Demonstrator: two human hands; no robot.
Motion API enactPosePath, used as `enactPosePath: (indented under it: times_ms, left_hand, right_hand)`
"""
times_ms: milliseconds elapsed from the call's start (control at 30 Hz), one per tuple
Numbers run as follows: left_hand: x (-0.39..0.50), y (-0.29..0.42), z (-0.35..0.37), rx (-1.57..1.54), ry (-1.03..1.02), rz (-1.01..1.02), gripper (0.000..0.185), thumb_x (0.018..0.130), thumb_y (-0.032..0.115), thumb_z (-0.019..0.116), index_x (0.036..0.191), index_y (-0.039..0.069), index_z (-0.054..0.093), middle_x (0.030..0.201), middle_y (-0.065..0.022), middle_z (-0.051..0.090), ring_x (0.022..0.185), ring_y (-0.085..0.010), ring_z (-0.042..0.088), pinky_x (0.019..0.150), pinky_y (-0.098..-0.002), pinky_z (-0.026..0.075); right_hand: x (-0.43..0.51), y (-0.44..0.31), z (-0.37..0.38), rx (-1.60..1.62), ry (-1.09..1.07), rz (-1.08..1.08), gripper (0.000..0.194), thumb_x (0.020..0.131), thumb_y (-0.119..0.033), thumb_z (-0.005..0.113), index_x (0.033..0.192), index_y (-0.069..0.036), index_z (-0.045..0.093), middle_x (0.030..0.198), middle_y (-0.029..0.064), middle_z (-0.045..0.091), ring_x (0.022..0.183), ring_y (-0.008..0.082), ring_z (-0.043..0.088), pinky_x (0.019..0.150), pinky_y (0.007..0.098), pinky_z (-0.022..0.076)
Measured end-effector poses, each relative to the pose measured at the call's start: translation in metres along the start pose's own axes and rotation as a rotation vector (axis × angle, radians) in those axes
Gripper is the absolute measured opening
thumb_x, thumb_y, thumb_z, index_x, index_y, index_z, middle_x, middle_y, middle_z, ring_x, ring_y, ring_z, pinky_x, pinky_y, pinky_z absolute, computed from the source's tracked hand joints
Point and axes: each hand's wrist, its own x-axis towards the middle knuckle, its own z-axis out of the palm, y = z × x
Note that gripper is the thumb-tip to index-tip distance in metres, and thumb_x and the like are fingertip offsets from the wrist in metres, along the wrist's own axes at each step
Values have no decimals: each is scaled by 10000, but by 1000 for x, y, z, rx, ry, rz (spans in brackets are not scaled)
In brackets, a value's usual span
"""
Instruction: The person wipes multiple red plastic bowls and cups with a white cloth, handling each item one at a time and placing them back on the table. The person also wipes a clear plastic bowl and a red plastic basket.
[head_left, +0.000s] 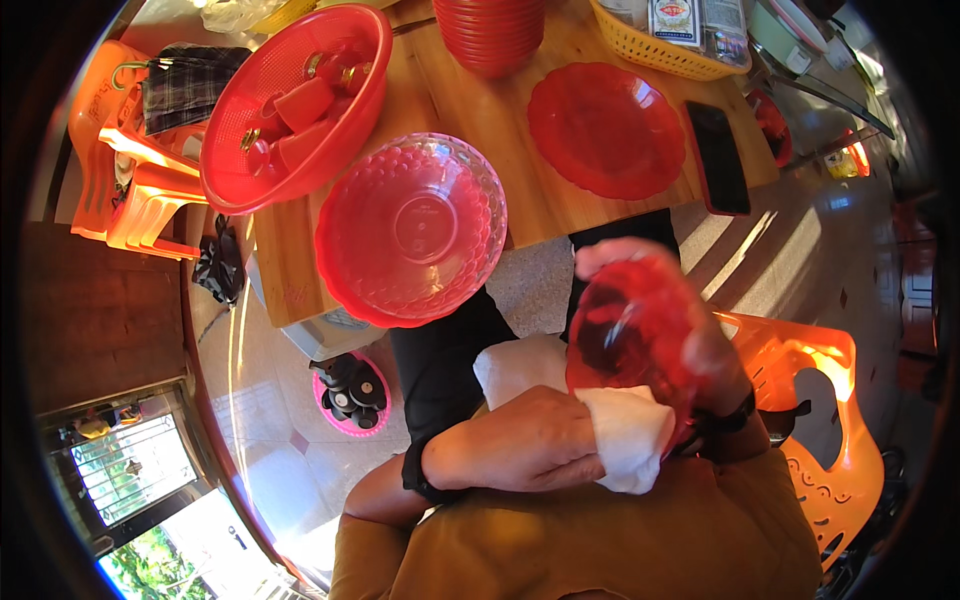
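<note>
My right hand (714, 349) grips a translucent red plate or shallow bowl (626, 322) by its far rim and right side, tilted above my lap; that hand is blurred. A white cloth (631, 442) is in my left hand (525, 442), pressed to the near edge of the red piece. More white cloth (521, 367) lies across my lap. On the wooden table (420, 82), a clear scalloped bowl (450, 191) sits over a red one at the near left edge. A red scalloped plate (607, 131) lies to its right.
A red plastic colander (367, 45) with red cups stands at the table's left. A stack of red bowls (491, 34), a yellow basket (675, 56) and a phone (718, 157) are also there. Orange plastic chairs (847, 450) flank me; a pink basket (386, 409) is on the floor.
</note>
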Motion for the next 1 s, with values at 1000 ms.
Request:
enactPosePath:
  times_ms: [1000]
  left_hand:
    - [-67, -24, -33, -775, 1151, -567, 710, 929, 547, 529, 1351, -18, 446, 1252, -155, 588, 1120, -258, 594, 990, -381, 462]
  right_hand:
    - [46, 28, -27, -508, -88, -788, 997, 605, -514, 849, 1338, -67, 344, 1440, 232, 298, 1373, 350, 299, 1116, 507, 262]
